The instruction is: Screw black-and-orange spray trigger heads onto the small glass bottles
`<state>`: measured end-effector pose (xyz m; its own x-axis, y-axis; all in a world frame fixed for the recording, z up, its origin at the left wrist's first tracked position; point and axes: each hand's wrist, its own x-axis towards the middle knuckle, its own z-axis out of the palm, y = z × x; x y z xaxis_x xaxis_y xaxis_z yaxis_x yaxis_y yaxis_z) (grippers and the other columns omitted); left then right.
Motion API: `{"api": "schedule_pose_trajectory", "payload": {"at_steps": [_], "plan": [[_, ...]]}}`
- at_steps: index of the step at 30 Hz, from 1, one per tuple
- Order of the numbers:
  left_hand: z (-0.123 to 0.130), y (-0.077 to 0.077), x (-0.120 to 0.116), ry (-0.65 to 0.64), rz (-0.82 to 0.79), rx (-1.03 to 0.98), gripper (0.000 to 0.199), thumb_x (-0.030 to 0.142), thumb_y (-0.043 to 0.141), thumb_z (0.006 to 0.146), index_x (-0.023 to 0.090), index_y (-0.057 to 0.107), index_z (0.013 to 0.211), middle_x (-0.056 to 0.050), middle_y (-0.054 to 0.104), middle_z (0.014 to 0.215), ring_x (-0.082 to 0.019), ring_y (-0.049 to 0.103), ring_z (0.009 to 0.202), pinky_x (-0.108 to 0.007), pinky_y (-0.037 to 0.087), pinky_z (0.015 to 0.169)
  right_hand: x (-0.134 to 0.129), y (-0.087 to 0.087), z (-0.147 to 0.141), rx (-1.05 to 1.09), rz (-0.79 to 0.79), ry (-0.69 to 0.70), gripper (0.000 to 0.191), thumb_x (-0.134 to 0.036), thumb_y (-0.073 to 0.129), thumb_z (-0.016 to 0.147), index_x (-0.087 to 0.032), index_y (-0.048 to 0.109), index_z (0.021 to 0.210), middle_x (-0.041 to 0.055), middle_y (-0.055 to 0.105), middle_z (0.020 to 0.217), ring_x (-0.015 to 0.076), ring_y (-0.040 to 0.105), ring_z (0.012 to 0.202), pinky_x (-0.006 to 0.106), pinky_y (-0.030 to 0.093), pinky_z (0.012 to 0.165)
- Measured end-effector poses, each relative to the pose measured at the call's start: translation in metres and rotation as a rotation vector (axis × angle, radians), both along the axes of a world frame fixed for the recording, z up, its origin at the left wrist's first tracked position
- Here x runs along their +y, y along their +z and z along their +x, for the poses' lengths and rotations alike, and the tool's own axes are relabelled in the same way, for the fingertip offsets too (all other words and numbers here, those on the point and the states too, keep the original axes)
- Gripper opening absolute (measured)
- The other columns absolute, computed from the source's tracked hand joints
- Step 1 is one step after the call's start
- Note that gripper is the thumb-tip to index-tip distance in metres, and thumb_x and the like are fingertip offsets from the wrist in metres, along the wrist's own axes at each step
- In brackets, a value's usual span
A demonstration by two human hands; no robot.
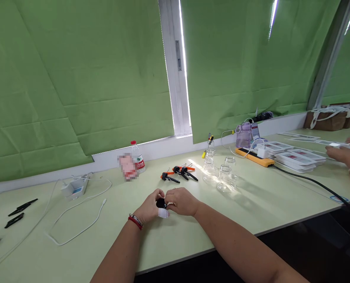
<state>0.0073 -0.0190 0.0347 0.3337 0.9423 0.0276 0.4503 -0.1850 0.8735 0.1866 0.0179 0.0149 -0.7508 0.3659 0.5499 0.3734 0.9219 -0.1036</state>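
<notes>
Black, the small thing (161,203) sat at lower middle, pinched between nearly closed, bent fingers of the left hand (148,207) and right hand (183,201); a loose pinch could have dropped it.

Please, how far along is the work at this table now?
Perhaps partway. Three black-and-orange pieces lie grouped, looking already assembled. The left hand and right hand hold a small black piece. The nearby glass jars stand without lids, so probably remain to do.
</notes>
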Motion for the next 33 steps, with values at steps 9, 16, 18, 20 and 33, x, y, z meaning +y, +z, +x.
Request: {"api": "schedule_pose_trajectory", "payload": {"at_steps": [9,16,18,20,33], "plan": [[0.0001,0.001,-0.0006,0.003,-0.005,0.001,0.048,0.015,0.071,0.048,0.019,0.044,0.088,0.003,0.056,0.079,-0.013,0.049,0.07,-0.024,0.036,0.059,-0.0016,0.0013,0.0009,0.001,-0.046,0.006,0.008,-0.018,0.066,0.074,-0.02,0.065,0.081,-0.0009,0.067,0.083,0.0129,0.058,0.07,0.023,0.038,0.061],[-0.0003,0.0004,0.0002,-0.008,0.004,-0.012,0.048,0.014,0.07,0.048,0.019,0.044,0.087,0.003,0.056,0.079,-0.013,0.048,0.07,-0.024,0.036,0.059,-0.0019,0.0026,0.0016,0.0,-0.092,0.005,0.008,-0.018,0.069,0.07,-0.02,0.063,0.076,-0.0013,0.066,0.08,0.012,0.056,0.066,0.023,0.037,0.06],[-0.0003,0.0009,-0.0001,-0.013,0.002,-0.015,0.047,0.014,0.07,0.048,0.019,0.044,0.087,0.002,0.057,0.08,-0.013,0.049,0.07,-0.024,0.036,0.059,-0.0021,0.003,0.0017,0.002,-0.112,-0.005,0.009,-0.019,0.07,0.069,-0.019,0.062,0.073,-0.0015,0.066,0.08,0.0113,0.055,0.064,0.023,0.036,0.059],[-0.0004,0.0011,-0.0005,-0.015,0.004,-0.013,0.047,0.014,0.07,0.049,0.019,0.044,0.087,0.002,0.057,0.081,-0.013,0.049,0.07,-0.024,0.036,0.06,-0.0022,0.0032,0.0017,0.019,-0.139,0.002,0.01,-0.018,0.071,0.068,-0.019,0.063,0.075,-0.002,0.066,0.081,0.0106,0.055,0.065,0.022,0.037,0.06],[-0.0007,-0.0001,-0.0002,-0.018,0.014,-0.014,0.047,0.014,0.072,0.048,0.019,0.045,0.086,0.001,0.058,0.083,-0.014,0.05,0.073,-0.024,0.037,0.061,-0.0002,0.0023,0.0017,0.025,-0.205,0.021,0.013,-0.019,0.073,0.066,-0.018,0.06,0.071,-0.0027,0.064,0.08,0.01,0.054,0.065,0.02,0.038,0.059]]}}
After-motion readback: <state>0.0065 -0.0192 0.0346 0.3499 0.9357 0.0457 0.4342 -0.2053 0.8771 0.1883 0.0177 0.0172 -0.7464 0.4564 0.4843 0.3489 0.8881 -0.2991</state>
